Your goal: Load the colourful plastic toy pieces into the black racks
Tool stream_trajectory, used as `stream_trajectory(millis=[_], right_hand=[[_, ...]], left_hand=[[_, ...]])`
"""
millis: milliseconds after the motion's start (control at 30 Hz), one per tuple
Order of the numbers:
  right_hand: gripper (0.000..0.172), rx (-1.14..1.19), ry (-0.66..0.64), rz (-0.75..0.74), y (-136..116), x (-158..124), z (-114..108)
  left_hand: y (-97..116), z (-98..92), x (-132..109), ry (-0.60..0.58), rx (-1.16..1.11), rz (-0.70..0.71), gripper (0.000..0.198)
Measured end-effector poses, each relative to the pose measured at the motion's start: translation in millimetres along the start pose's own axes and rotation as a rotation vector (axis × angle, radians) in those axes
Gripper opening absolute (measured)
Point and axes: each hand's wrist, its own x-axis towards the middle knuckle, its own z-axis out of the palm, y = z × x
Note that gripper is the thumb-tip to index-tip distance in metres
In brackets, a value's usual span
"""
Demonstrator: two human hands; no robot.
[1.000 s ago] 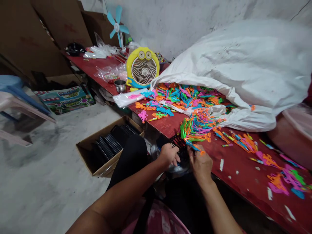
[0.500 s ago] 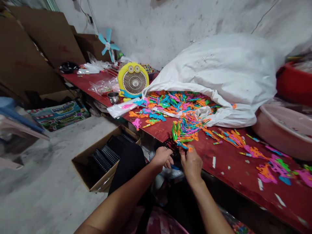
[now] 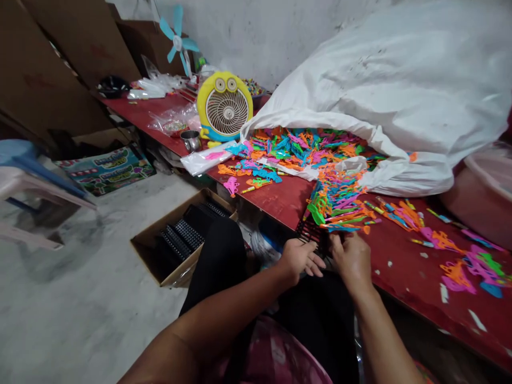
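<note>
At the table's front edge a black plastic grid rack (image 3: pixel 308 230) carries a dense bunch of colourful plastic pieces (image 3: pixel 340 205), in orange, green, blue and pink. My left hand (image 3: pixel 302 260) is beside the rack's near edge, fingers stretched out and apart, nothing visible in them. My right hand (image 3: pixel 352 260) is closed just below the bunch, its thumb and fingers drawn together at the rack's right end. What sits between those fingers is hidden. Behind the bunch, more such pieces spill from the mouth of a big white sack (image 3: pixel 384 96).
An open cardboard box (image 3: pixel 146 253) with black racks stands on the floor to the left. On the red table (image 3: pixel 276 200) are a yellow fan (image 3: pixel 228 112), a metal cup (image 3: pixel 191 141) and plastic bags. Loose pieces (image 3: pixel 456 272) lie to the right, near a pink basin (image 3: pixel 480 197).
The view has shifted, so the scene sits differently in the picture. My left hand's fingers have spread, while my right hand stays closed by the rack.
</note>
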Motion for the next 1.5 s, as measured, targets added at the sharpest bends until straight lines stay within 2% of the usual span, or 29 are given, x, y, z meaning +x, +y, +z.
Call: stream_trajectory(millis=[100,267,433,533,567,600,667,733,800,867,967,1100,1200,1367,1500], right_hand=[[0.033,-0.150,-0.027,0.018,-3.9,-1.9,-3.3],[0.034,-0.388,-0.152,0.078,-21.4,-3.9,-5.1],[0.036,-0.383,-0.251,0.135,-32.5,3.1,-11.8],[0.034,-0.362,-0.279,0.153,-32.2,4.4,-14.9],[0.033,-0.351,-0.278,0.155,-31.1,3.8,-14.9],[0.032,-0.337,-0.272,0.157,-29.9,2.8,-14.4],[0.029,-0.293,-0.253,0.164,-27.6,0.3,-12.9],[0.024,-0.238,-0.233,0.169,-26.6,-1.7,-12.2],[0.020,-0.190,-0.211,0.185,-26.8,-2.4,-12.7],[0.020,-0.151,-0.180,0.223,-26.5,-1.8,-13.2],[0.026,-0.049,-0.111,0.258,-21.1,0.0,-10.2],[0.030,0.182,0.021,0.185,-4.5,1.5,0.9],[0.032,0.289,0.074,0.145,6.5,5.0,7.5],[0.029,0.417,0.068,0.136,12.4,17.1,9.5],[0.022,0.399,0.013,0.145,11.9,20.7,10.3]], left_hand=[[-4.8,3.7,-0.4,0.003,0.014,0.027,0.031],[-2.6,4.2,1.7,0.004,0.049,0.010,0.032],[0.7,1.7,-1.0,0.018,0.167,-0.038,0.039],[0.6,-2.4,-16.9,0.012,0.396,-0.032,0.039],[2.1,-3.5,-23.9,0.029,0.508,0.040,0.039],[5.2,-4.0,-30.9,0.103,0.624,0.202,0.038],[17.2,-2.3,-42.0,0.276,0.833,0.608,0.030],[35.5,2.9,-45.9,0.382,1.031,0.978,0.027],[54.8,9.8,-42.0,0.369,1.222,1.203,0.037],[70.1,15.9,-33.6,0.298,1.386,1.303,0.041],[81.6,20.7,-21.9,0.245,1.540,1.340,0.030],[87.8,21.6,-17.2,0.238,1.606,1.344,0.025],[95.7,24.4,-17.4,0.221,1.668,1.335,0.022],[110.9,35.1,-15.3,0.194,1.838,1.271,0.021],[121.4,43.6,-11.5,0.129,1.955,1.191,0.024]])
